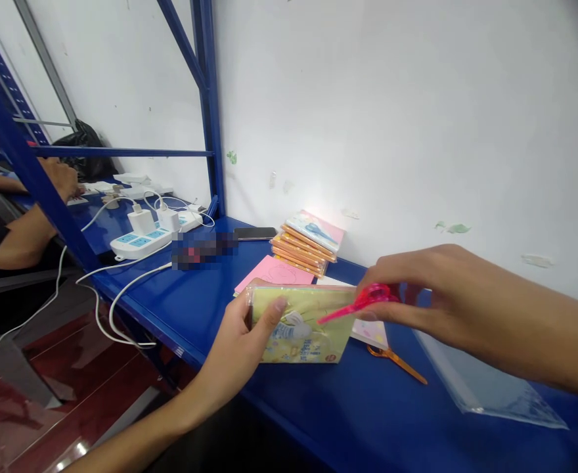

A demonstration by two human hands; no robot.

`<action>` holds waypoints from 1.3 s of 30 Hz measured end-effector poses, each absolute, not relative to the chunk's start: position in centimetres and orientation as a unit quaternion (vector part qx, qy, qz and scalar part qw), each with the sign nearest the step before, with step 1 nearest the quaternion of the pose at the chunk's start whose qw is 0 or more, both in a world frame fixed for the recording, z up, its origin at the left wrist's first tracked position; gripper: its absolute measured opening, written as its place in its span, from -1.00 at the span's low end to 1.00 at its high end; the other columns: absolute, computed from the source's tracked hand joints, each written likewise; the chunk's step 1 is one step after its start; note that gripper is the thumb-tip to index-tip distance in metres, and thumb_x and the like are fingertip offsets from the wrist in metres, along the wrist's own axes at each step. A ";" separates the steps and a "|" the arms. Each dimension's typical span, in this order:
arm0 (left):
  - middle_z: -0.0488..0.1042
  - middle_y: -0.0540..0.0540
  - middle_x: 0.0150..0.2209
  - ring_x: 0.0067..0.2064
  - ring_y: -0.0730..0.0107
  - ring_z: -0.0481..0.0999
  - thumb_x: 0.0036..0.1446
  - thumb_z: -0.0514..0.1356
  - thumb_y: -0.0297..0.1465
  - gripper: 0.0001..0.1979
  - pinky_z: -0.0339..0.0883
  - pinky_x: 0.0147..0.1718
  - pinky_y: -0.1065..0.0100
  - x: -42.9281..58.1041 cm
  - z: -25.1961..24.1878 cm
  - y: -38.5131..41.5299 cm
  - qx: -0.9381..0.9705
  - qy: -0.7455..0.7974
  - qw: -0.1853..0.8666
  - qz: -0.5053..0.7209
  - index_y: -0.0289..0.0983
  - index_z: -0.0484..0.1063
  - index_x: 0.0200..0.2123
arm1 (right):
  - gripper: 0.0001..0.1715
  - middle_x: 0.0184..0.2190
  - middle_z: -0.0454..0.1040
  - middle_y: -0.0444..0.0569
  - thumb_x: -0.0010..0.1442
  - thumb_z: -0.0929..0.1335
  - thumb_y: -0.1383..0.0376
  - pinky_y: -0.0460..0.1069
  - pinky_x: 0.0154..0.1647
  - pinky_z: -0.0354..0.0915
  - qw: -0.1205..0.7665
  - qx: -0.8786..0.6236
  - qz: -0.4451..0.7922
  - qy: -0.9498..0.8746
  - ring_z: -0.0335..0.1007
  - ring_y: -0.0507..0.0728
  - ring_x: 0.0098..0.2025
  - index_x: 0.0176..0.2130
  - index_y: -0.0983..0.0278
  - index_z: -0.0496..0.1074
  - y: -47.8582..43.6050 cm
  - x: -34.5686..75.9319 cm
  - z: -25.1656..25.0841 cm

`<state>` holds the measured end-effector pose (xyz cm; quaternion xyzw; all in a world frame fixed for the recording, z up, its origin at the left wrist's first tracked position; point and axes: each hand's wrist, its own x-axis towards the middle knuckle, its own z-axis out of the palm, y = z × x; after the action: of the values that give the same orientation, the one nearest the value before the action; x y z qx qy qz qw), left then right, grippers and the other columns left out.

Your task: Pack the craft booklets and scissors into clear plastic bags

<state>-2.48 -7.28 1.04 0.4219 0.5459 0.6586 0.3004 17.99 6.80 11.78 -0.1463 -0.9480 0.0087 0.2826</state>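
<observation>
A plastic-wrapped yellow-green pack (299,325) sits mid-frame, lower centre, tilted in the L hand (234,348), w/ its thumb (274,312) across the front & the other fingers behind, closed firmly on it. Pink plastic scissors (362,302) are pinched by the handle ring in the R hand (446,302), which comes in from the right edge; its fingers (387,276) are nearly closed, & the pointed blades reach left across the pack's upper right corner. Under & just right of the pack lies a white card w/ pink print (370,332), & a pink sheet (273,274) lies just behind. Orange scissors (397,364) lie on the blue steel bench (318,420) below the R hand, near a clear plastic sleeve (486,387) at lower right. Behind, against the white wall (392,118), is a stack of orange-edged packs (301,253), a pink one on top w/ blue scissors pictured. Further left: a phone (254,233), a pixelated blurred object (204,251), & a white power strip (141,242) w/ two chargers (154,220) & white cables (121,289). At upper left, past a blue shelf upright (210,112), a co-worker's arm (23,236) reaches toward white items on the bench, near a black bag (85,154). Red floor tiles (82,387) show at lower left.
</observation>
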 end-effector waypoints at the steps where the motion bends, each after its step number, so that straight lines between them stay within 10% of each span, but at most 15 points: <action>1: 0.62 -0.03 -0.22 -0.21 0.28 0.61 0.24 0.28 -0.14 -0.73 0.49 -0.25 0.42 -2.5 0.9 -7.3 0.421 0.551 0.295 0.658 -0.23 0.54 -0.21 | -0.65 -0.60 0.53 -0.17 0.24 0.42 -0.09 -0.03 -0.65 0.19 0.238 -0.132 0.019 -0.962 0.36 0.07 -0.64 -0.40 0.04 0.64 6.6 17.9 12.0; 39: 0.65 -0.05 -0.07 -0.13 0.34 0.64 0.29 0.28 -0.20 -0.71 0.45 -0.18 0.50 -2.3 0.2 -7.7 0.420 0.443 0.360 0.705 -0.17 0.53 0.02 | -0.75 -0.49 0.55 -0.24 0.31 0.39 0.26 -0.09 -0.55 0.12 0.156 -0.147 0.027 -0.976 0.29 0.02 -0.60 -0.01 0.02 0.51 5.4 15.3 11.5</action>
<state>-2.32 -7.65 0.18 0.4201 0.4434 0.7051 0.3601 15.31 5.43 11.48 -0.1466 -0.9764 0.0265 0.1562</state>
